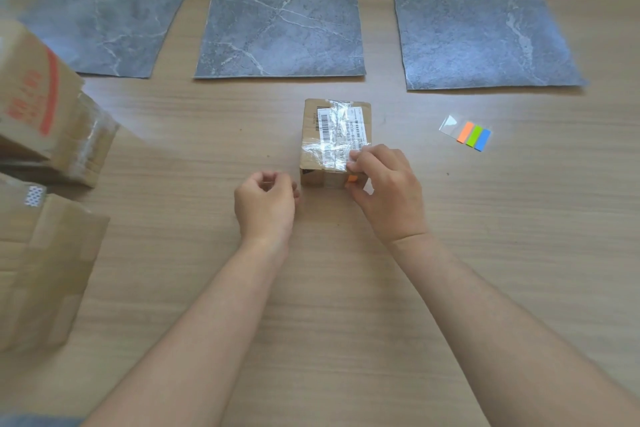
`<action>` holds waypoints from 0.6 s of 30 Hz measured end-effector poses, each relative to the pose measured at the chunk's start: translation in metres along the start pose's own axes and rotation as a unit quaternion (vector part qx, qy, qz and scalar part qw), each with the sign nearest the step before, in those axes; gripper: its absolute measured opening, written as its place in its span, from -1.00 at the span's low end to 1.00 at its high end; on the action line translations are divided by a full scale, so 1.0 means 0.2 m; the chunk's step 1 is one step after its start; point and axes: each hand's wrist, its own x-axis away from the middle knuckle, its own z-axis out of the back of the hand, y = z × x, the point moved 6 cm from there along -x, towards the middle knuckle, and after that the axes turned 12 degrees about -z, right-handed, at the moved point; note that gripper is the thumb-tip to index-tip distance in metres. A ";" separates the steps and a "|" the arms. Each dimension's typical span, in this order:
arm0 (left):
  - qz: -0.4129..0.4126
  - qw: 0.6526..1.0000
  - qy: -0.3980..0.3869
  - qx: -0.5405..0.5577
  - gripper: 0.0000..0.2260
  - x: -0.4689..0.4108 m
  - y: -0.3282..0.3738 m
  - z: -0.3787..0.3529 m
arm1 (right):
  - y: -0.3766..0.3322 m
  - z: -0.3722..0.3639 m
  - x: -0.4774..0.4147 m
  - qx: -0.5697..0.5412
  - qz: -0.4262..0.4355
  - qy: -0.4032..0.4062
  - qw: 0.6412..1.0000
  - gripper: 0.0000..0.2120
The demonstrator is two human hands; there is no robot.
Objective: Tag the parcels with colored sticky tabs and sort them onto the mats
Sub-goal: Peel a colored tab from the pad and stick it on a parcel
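1. Two bare forearms reach in from the near edge of the wooden surface [346,305].
2. By the left edge, cardboard boxes [38,253] lie close together and blurred; the farthest one carries red print.
3. Left hand [265,203]: just left of the parcel's near corner, fingers loosely curled, nothing seen in it. Whether it touches the parcel I cannot tell.
4. Right hand [388,191]: at the parcel's near right corner, fingers on top, thumb on the near side. It pinches an orange tab [352,179] against the cardboard there.
5. Parcel [334,135]: small brown box at mid-surface, flat, with a barcode label under clear tape. It is on no mat.
6. Tab sheet [465,132]: right of the parcel, well apart, a clear backing with orange, green and blue strips side by side.
7. Far side: three grey marble-pattern mats in a row, left [104,10], middle [284,10], right [485,17], with bare wood between them.
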 end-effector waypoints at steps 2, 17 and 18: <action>0.000 1.000 -0.005 0.031 -0.89 -0.03 0.04 -0.01 | -0.01 0.00 0.00 0.001 -0.005 -0.006 1.000 -0.70; 0.014 0.974 -0.206 0.089 -0.62 0.13 0.33 -0.08 | -0.10 0.13 0.04 -0.380 -0.462 -0.066 0.799 -0.63; 0.009 0.974 -0.211 0.086 -0.62 0.14 0.36 -0.07 | -0.12 0.15 0.03 -0.375 -0.455 -0.062 0.806 -0.63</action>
